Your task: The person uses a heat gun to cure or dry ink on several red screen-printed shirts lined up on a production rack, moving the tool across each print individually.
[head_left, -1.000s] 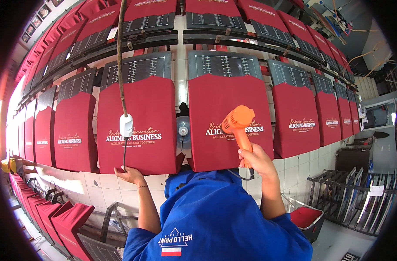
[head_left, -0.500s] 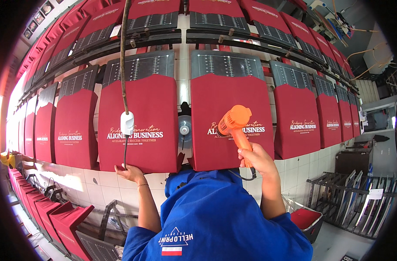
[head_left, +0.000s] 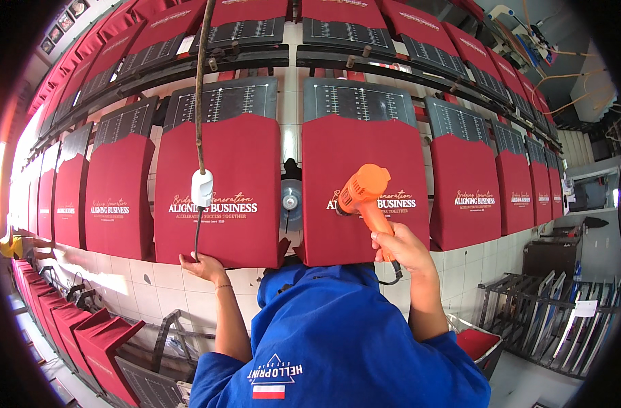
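My right hand [head_left: 404, 249] is wrapped round the handle of an orange heat gun [head_left: 369, 185]. The gun hangs over the printed lettering of a dark red shirt [head_left: 358, 149] stretched on a flat board, its nozzle toward the left and covering part of the print. A black power cord [head_left: 197, 238] drops from a white plug connector [head_left: 202, 188] to my left hand [head_left: 207, 268], whose fingers close on it at the front edge of the neighbouring red shirt [head_left: 219, 153]. Some left fingers are hard to make out.
More red printed shirts on grey boards [head_left: 246, 98] line both sides and a second row behind. A brown cable [head_left: 200, 88] hangs from above. A metal rack of frames [head_left: 548, 323] stands at the right; behind me at left is another row of shirts [head_left: 103, 343].
The heat gun has shifted slightly left over the print. The view has moved a little. Both hands keep their hold.
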Demonstrator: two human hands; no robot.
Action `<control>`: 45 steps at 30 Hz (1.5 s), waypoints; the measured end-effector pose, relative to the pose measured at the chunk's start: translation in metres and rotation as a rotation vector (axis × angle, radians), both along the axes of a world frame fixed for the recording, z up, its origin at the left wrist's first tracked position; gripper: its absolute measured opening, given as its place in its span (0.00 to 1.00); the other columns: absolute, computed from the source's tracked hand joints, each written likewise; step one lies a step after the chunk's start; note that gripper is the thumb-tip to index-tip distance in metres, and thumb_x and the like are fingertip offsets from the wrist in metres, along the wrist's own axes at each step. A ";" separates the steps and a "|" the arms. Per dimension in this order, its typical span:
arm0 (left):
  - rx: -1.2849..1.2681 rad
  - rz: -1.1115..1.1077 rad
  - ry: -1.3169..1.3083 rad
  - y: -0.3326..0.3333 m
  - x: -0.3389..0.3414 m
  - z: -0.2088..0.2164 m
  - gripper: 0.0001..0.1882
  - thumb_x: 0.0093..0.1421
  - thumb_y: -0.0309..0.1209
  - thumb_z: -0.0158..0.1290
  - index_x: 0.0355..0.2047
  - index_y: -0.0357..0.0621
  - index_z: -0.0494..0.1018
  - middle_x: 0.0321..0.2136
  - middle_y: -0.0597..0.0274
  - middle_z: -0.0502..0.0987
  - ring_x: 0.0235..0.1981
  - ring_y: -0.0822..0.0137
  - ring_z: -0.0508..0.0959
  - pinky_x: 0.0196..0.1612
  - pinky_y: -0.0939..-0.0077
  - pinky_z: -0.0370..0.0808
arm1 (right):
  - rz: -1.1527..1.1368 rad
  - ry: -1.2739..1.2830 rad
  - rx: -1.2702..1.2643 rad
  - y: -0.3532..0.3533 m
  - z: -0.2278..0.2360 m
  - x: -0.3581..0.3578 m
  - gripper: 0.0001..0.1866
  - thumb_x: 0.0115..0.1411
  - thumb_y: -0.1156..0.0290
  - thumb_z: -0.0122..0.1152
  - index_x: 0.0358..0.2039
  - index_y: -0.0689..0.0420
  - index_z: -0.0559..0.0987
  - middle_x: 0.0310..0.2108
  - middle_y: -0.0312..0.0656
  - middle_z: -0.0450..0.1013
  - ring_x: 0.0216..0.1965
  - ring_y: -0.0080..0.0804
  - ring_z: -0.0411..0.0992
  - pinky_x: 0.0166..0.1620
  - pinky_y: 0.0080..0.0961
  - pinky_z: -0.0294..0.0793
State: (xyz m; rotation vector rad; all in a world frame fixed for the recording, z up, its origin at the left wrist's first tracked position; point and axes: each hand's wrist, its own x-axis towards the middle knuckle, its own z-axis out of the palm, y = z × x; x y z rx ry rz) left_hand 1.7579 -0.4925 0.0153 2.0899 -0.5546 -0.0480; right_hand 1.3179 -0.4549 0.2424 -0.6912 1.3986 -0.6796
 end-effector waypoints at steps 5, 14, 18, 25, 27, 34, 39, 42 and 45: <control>-0.035 -0.007 -0.001 0.000 0.002 -0.003 0.22 0.68 0.32 0.44 0.59 0.33 0.59 0.57 0.38 0.63 0.56 0.44 0.66 0.60 0.55 0.63 | 0.016 0.015 -0.008 -0.005 0.002 0.005 0.14 0.62 0.64 0.58 0.40 0.63 0.72 0.28 0.37 0.71 0.22 0.24 0.73 0.26 0.21 0.73; -0.007 -0.008 0.010 0.000 0.001 0.001 0.22 0.68 0.32 0.44 0.58 0.32 0.59 0.56 0.38 0.63 0.57 0.44 0.65 0.61 0.55 0.62 | 0.021 0.003 0.016 -0.009 0.004 0.009 0.13 0.62 0.65 0.58 0.37 0.64 0.72 0.27 0.39 0.71 0.21 0.24 0.74 0.25 0.22 0.73; -0.018 -0.004 0.024 0.000 0.001 0.000 0.22 0.68 0.31 0.44 0.58 0.32 0.59 0.56 0.38 0.63 0.57 0.44 0.65 0.61 0.55 0.62 | 0.015 0.017 -0.022 -0.008 0.000 0.016 0.13 0.61 0.65 0.58 0.37 0.64 0.73 0.26 0.38 0.71 0.21 0.24 0.74 0.25 0.21 0.73; -0.048 -0.002 0.032 -0.001 0.001 -0.001 0.22 0.68 0.31 0.44 0.58 0.31 0.59 0.56 0.38 0.63 0.57 0.45 0.65 0.61 0.55 0.63 | 0.048 0.008 -0.024 -0.009 0.001 0.016 0.14 0.61 0.65 0.59 0.37 0.64 0.73 0.27 0.38 0.71 0.22 0.24 0.74 0.26 0.20 0.74; -0.037 -0.004 0.018 -0.001 0.001 0.000 0.22 0.68 0.31 0.44 0.58 0.31 0.59 0.56 0.38 0.63 0.57 0.45 0.66 0.60 0.56 0.63 | 0.055 0.006 -0.019 -0.010 0.000 0.017 0.14 0.61 0.65 0.59 0.38 0.64 0.72 0.27 0.38 0.71 0.22 0.25 0.74 0.26 0.20 0.74; -0.039 -0.001 0.024 0.000 -0.001 0.003 0.22 0.68 0.31 0.44 0.58 0.32 0.59 0.56 0.38 0.64 0.57 0.45 0.66 0.60 0.56 0.63 | 0.066 -0.001 -0.019 -0.011 0.002 0.024 0.15 0.61 0.64 0.59 0.38 0.65 0.72 0.27 0.39 0.71 0.22 0.25 0.74 0.26 0.22 0.75; -0.070 0.002 0.033 0.000 0.000 0.002 0.22 0.68 0.32 0.44 0.58 0.33 0.59 0.56 0.38 0.64 0.57 0.44 0.66 0.60 0.56 0.63 | 0.101 0.008 -0.015 -0.008 0.001 0.027 0.13 0.62 0.65 0.59 0.38 0.63 0.72 0.28 0.38 0.71 0.22 0.24 0.74 0.26 0.21 0.74; -0.070 0.000 0.039 0.000 -0.001 0.003 0.22 0.68 0.32 0.44 0.58 0.33 0.59 0.56 0.38 0.64 0.57 0.44 0.66 0.60 0.56 0.63 | 0.084 0.009 -0.005 -0.010 0.006 0.029 0.14 0.62 0.65 0.59 0.38 0.63 0.72 0.28 0.38 0.71 0.22 0.25 0.74 0.26 0.21 0.74; -0.050 -0.013 0.005 0.000 -0.002 0.004 0.22 0.68 0.32 0.44 0.58 0.32 0.59 0.56 0.38 0.64 0.57 0.44 0.66 0.60 0.55 0.63 | 0.102 -0.003 -0.040 -0.006 -0.003 0.029 0.15 0.62 0.64 0.59 0.39 0.64 0.72 0.28 0.38 0.71 0.22 0.25 0.74 0.26 0.21 0.74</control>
